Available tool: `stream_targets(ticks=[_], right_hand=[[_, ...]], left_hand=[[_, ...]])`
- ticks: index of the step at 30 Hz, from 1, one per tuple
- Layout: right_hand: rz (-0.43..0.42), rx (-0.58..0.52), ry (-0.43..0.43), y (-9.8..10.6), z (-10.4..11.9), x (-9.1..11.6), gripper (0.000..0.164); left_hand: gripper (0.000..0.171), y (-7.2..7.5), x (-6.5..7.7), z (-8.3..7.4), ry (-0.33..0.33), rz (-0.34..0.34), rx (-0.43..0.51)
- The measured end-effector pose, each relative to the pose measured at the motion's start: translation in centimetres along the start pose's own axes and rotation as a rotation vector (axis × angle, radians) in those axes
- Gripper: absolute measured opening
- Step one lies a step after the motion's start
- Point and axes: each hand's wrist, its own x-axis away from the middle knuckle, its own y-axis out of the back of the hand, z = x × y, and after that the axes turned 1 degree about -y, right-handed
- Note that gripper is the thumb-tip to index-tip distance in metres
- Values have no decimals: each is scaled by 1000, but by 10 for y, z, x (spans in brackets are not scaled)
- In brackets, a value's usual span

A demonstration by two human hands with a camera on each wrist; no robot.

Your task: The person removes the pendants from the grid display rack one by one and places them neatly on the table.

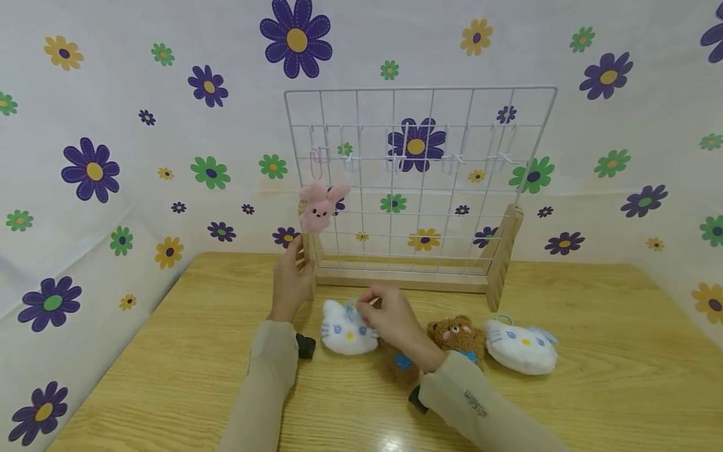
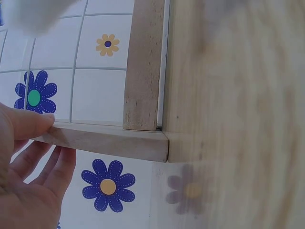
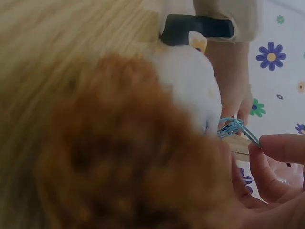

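My left hand [image 1: 290, 282] grips the left wooden post [image 2: 105, 141] of a white wire grid rack [image 1: 395, 89], thumb on one side and fingers on the other. With thumb and index finger my right hand [image 1: 395, 317] pinches the light blue cord loop [image 3: 251, 136] of a white cat plush [image 1: 346, 344]. That plush is on the table, face up, between the hands. Beneath the right wrist lies a brown bear plush [image 1: 398, 371], partly hidden; it looms blurred in the right wrist view. A pink bunny plush [image 1: 319, 212] hangs at the rack's left by a pink loop [image 1: 316, 164].
To the right of my right wrist lie a second brown bear plush [image 1: 460, 336] and another white cat plush [image 1: 522, 351]. Several white hooks [image 1: 454, 162] stick out along the grid. The rack's wooden base [image 1: 401, 280] stands on the wooden table [image 1: 169, 376], before a flowered backdrop [image 1: 237, 132].
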Motion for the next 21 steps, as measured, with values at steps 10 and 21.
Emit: stream_targets(ticks=[10, 21], right_hand=[[145, 203, 101, -2, -1, -1, 9], [221, 265, 51, -2, 2, 4, 11]], left_hand=[[52, -1, -1, 0, -1, -1, -6], [53, 0, -1, 1, 25, 9, 10]])
